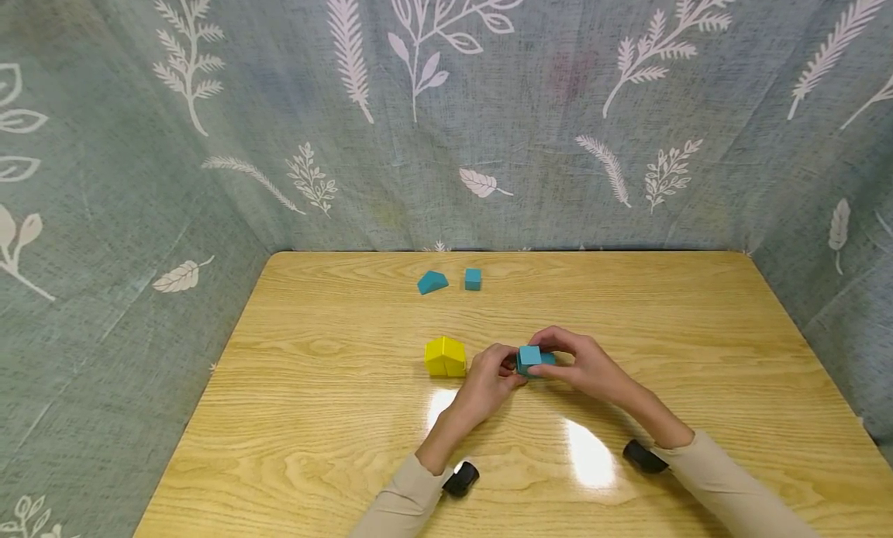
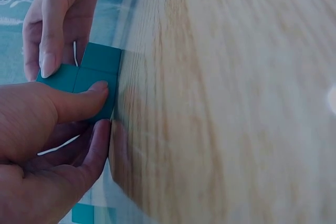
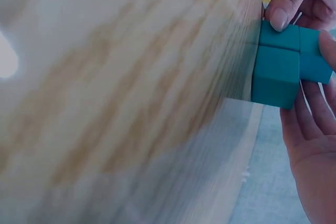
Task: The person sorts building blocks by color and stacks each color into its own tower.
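Three teal blocks stand together between the hands: two side by side on the table and a top cube [image 1: 529,356] over the left one. My left hand [image 1: 488,379] pinches the lower left block [image 2: 94,87] between thumb and fingers. Reaching in from the other side, my right hand [image 1: 579,360] pinches the top cube, its thumb and fingers on opposite faces. The lower right block [image 3: 275,77] touches its neighbour and shows most fully in the right wrist view. In the head view, fingers cover part of the stack.
A yellow shape with a peaked top [image 1: 445,356] stands left of my left hand. Farther back on the wooden table [image 1: 335,429] lie a teal angled block [image 1: 432,282] and a loose teal cube [image 1: 473,279]. Patterned cloth [image 1: 446,135] hangs behind the table and along its sides.
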A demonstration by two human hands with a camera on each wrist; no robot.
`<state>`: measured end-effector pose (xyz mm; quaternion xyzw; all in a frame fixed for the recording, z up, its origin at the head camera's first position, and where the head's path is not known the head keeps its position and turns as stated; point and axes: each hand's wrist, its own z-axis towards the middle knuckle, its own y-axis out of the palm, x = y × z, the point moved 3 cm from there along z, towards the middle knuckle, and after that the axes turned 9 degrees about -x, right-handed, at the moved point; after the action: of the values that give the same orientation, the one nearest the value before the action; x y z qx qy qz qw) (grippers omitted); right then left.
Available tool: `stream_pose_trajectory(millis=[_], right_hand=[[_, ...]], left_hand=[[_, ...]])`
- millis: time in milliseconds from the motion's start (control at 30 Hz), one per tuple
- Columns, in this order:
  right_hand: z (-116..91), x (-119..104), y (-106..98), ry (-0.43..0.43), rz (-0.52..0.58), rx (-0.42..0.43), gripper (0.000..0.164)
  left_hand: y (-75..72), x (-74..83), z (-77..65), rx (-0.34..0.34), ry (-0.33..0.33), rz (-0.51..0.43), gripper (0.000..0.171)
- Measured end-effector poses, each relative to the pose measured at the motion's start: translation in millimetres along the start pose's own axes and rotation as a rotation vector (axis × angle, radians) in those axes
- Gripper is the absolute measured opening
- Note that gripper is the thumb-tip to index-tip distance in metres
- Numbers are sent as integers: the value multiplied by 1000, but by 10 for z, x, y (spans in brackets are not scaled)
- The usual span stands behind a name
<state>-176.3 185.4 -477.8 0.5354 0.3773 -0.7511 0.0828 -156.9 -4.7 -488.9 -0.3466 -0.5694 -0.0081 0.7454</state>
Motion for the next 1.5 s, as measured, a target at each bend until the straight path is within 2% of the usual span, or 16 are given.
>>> stream_pose_trajectory(millis=[333,567,800,1000,1500], right_hand=[[11,-8,7,-7,-23,-5,33],[17,-7,0,-11,-33,-20,33],[54,-51,-140,-24,-80,-65,29],[192,-98,-306,5,-125,-45,25],[643,-68,-469,-61,-211,-32,23]], left_hand=[[-21,12,2,-26,-13,2,36],[-36,38,6,-9,5,-7,27],[-31,32,10,-12,28,-23,25],[-34,25,7,-11,21,-30,25],[-33,36,10,-15,-10,-45,26]])
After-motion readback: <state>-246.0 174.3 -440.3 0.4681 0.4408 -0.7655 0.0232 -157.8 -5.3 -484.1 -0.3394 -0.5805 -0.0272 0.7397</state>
